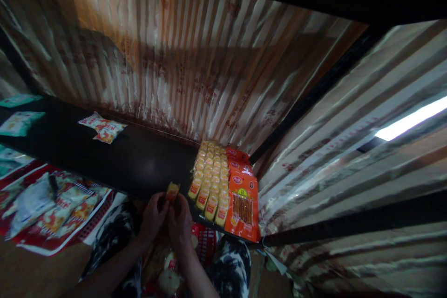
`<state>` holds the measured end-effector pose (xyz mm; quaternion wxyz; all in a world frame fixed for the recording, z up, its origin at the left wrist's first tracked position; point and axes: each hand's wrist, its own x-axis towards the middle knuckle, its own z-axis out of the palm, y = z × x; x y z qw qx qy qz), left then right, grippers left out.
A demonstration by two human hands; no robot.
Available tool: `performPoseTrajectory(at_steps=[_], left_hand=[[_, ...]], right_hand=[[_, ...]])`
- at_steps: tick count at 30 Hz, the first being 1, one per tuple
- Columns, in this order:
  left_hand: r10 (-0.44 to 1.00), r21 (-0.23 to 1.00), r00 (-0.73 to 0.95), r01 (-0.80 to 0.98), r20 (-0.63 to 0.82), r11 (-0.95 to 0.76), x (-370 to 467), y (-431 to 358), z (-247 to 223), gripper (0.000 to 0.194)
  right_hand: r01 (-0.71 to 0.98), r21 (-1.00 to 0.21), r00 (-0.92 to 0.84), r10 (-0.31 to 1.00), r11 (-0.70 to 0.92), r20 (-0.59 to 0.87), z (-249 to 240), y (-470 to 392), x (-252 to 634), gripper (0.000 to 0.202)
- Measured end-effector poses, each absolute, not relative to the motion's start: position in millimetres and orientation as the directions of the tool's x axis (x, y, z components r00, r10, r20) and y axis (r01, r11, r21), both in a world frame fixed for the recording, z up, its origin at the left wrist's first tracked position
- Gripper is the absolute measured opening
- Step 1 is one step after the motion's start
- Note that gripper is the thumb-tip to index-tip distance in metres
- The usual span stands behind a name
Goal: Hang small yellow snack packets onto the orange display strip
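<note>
Both my left hand (153, 216) and my right hand (179, 219) pinch one small yellow snack pack (172, 192) with an orange-red label, held just off the front edge of the black shelf (150, 163). To the right of my hands, rows of similar yellow packs (209, 177) stand on the shelf. Beside them, at the shelf's right end, lie overlapping orange snack bags (242, 205). Under my hands, partly hidden by my forearms, a red basket (209, 244) holds round, light-coloured packs (169, 281).
Two white-and-red snack bags (106, 130) lie farther left on the shelf, and green bags (21, 123) at its left end. A red basket (82, 230) of bags stands at lower left. Plastic-wrapped corrugated sheeting (209, 65) rises behind; a dark post (314, 95) stands right.
</note>
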<state>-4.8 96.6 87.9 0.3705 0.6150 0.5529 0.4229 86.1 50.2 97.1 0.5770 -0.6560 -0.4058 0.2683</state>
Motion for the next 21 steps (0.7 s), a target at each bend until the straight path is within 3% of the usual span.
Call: performPoseTrajectory(at_steps=[11, 21], left_hand=[[0.988, 0.884, 0.083, 0.440, 0.134, -0.157, 6.0, 139.0, 78.1, 0.019], [0.986, 0.876, 0.113, 0.454, 0.123, -0.162, 16.3, 161.9, 79.6, 0.024]], right_hand=[[0.391, -0.920, 0.521, 0.831, -0.031, 0.193, 97.0, 81.4, 94.3, 0.039], [0.336, -0.937, 0.561, 0.820, -0.099, 0.115, 89.4, 108.0, 97.3, 0.046]])
